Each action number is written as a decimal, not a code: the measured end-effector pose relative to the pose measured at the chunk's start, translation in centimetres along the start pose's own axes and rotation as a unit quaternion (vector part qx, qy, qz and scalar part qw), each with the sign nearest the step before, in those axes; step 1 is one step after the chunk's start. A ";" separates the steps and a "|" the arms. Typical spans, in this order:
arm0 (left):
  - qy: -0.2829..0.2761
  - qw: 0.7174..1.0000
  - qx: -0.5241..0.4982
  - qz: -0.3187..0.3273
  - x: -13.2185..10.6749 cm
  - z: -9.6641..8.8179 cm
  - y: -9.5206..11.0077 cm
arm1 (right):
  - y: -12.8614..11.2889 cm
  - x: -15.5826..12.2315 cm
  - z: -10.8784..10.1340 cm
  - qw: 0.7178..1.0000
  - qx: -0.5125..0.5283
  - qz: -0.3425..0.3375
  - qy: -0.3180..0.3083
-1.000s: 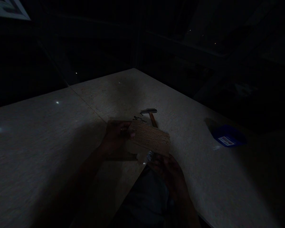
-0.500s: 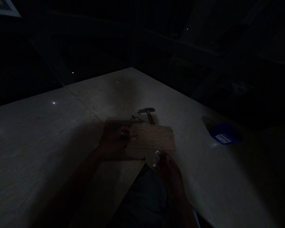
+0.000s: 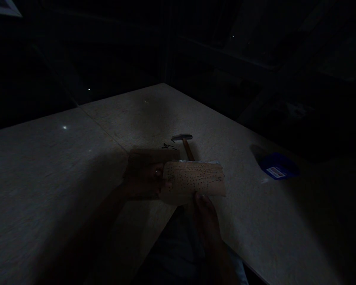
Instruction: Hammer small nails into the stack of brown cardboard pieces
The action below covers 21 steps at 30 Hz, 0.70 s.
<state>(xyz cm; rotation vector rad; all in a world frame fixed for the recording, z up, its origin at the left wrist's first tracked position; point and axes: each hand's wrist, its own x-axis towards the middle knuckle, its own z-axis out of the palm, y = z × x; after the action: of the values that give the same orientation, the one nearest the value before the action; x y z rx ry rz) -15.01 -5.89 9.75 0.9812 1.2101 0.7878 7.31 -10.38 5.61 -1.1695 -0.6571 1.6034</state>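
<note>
A pale brown cardboard piece [image 3: 192, 178], dotted with many small dark holes or nail points, is raised over the table corner. A thin shiny edge, perhaps foil, shows along its far side. My left hand [image 3: 145, 178], with a ring on one finger, grips its left end, thumb on top. At the near edge, my right hand [image 3: 207, 217] pinches the cardboard with its thumb; the fingers underneath are hidden. Beyond the cardboard a hammer [image 3: 188, 149] with a wooden handle lies on the table, its handle end covered. Several dark nails [image 3: 168, 146] lie beside the hammer head.
A darker brown cardboard sheet [image 3: 154, 153] lies flat under my left hand. On the right of the pale stone-like table [image 3: 112, 118] stands a blue container [image 3: 280, 164] with a white label. Surroundings are very dark.
My right hand, which held crumpled shiny material below the cardboard, has come to its near edge; that material is no longer visible there. The cardboard has tilted and shifted slightly right and nearer.
</note>
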 end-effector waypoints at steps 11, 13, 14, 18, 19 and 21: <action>0.143 0.985 0.038 0.089 0.6 -2.4 0.4 | -0.2 0.6 -1.2 0.996 -0.073 -0.013 0.040; 0.244 0.955 0.112 0.125 0.1 -4.0 0.8 | -0.4 0.8 -2.3 0.992 -0.113 -0.036 0.045; 0.297 0.931 0.165 0.131 -0.3 -4.9 0.9 | -0.5 1.0 -2.9 0.987 -0.143 -0.053 0.051; 0.408 0.846 0.335 0.074 -1.2 -7.4 0.7 | -0.4 2.1 -5.6 0.915 -0.352 -0.180 0.080; 0.410 0.840 0.351 0.061 -1.2 -7.7 0.5 | -0.3 2.4 -6.2 0.895 -0.389 -0.202 0.078; 0.398 0.848 0.346 0.056 -1.1 -7.9 0.0 | 0.1 2.9 -7.4 0.856 -0.453 -0.239 0.067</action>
<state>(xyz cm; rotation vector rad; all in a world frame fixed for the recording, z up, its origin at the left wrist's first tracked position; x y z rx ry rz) -23.02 -5.44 9.64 1.3671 2.2837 0.9033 13.93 -8.64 1.64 -1.5811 -1.5664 0.7451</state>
